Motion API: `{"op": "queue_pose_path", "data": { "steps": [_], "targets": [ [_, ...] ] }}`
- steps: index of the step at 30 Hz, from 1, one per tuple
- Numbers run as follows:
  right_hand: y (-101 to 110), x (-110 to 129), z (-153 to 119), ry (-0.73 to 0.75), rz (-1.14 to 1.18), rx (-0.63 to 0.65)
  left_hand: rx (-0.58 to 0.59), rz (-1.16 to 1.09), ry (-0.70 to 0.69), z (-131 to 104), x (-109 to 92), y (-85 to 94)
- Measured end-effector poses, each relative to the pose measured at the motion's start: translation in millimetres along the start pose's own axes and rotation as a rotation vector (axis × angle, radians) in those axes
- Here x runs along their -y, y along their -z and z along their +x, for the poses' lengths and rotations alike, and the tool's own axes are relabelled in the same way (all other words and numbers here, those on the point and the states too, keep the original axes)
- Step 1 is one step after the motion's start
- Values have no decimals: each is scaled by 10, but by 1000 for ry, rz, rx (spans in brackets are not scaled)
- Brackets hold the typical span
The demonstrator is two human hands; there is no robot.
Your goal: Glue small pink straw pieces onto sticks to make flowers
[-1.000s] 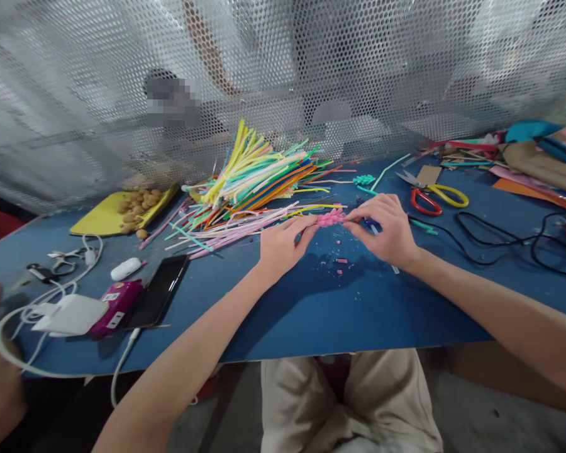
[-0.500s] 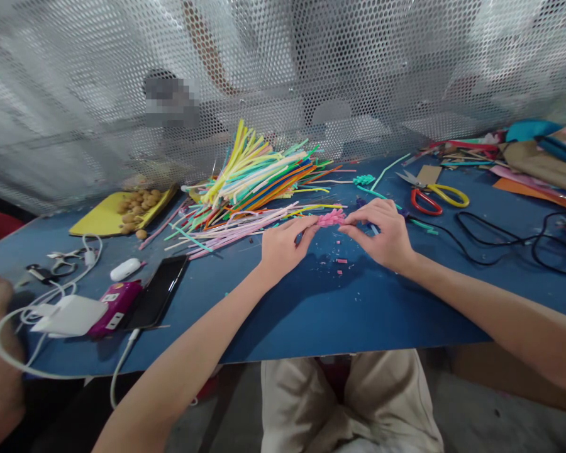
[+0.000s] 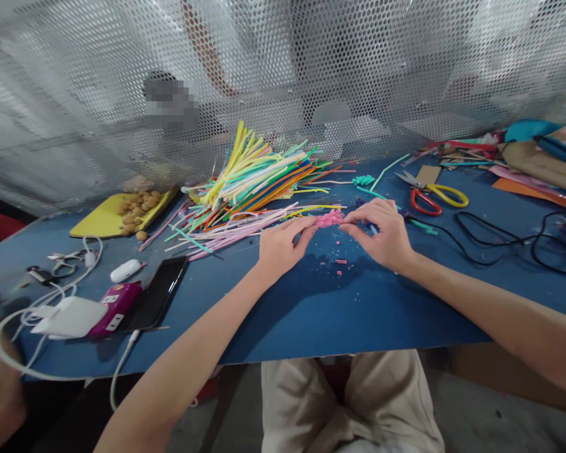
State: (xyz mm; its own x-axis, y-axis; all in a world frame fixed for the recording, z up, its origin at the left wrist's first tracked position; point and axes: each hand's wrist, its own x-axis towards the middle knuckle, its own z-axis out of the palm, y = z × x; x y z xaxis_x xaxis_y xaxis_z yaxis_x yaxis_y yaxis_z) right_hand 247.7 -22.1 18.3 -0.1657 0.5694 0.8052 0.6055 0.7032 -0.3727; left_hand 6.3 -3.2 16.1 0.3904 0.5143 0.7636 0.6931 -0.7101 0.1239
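A small pink bundle of short pipe-cleaner loops (image 3: 329,218) is held above the blue table between both hands. My left hand (image 3: 285,244) pinches its left end between thumb and fingertips. At the other end, my right hand (image 3: 378,231) is closed in a pinch on its tip. Pink scraps (image 3: 341,262) lie on the table below. Pale pink pipe cleaners (image 3: 249,231) are spread just beyond my left hand. Something dark purple (image 3: 361,203) is partly hidden behind my right hand.
A heap of coloured pipe cleaners (image 3: 264,176) stands toward the perforated metal screen (image 3: 273,75). Scissors (image 3: 429,191) and a black cable (image 3: 490,236) lie right. A phone (image 3: 163,292), white charger (image 3: 75,316) and yellow tray (image 3: 97,214) are left. Another person's arm (image 3: 0,371) rests far left.
Both hands keep their pinch on the pink bundle, with only a very slight shift to the left. The other person's arm at far left has drawn slightly down and away.
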Motion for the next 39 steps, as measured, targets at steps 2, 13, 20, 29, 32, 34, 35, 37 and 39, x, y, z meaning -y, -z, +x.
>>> {"op": "queue_pose_path", "data": {
  "steps": [2,13,20,29,32,34,35,37,39],
  "targets": [
    [-1,-2,-2,3,0,4,0,9,-8,4,11,0],
    [-1,-26,1,34,0,1,-26,-8,-43,-4,42,-5],
    [63,-29,14,19,16,-2,-2,-4,-78,3,87,3],
    [49,-55,10,50,133,171,202,57,-74,1,60,48],
    [57,-66,6,29,162,176,234,84,-107,2,77,64],
    [72,-83,20,16,187,171,238,94,-166,-3,103,74],
    [83,-95,31,1,228,190,251,96,-210,-4,117,80],
    [104,-117,54,-58,368,307,300,98,-300,-1,135,100],
    [121,-132,71,-131,488,455,352,101,-368,15,134,127]
  ]
}}
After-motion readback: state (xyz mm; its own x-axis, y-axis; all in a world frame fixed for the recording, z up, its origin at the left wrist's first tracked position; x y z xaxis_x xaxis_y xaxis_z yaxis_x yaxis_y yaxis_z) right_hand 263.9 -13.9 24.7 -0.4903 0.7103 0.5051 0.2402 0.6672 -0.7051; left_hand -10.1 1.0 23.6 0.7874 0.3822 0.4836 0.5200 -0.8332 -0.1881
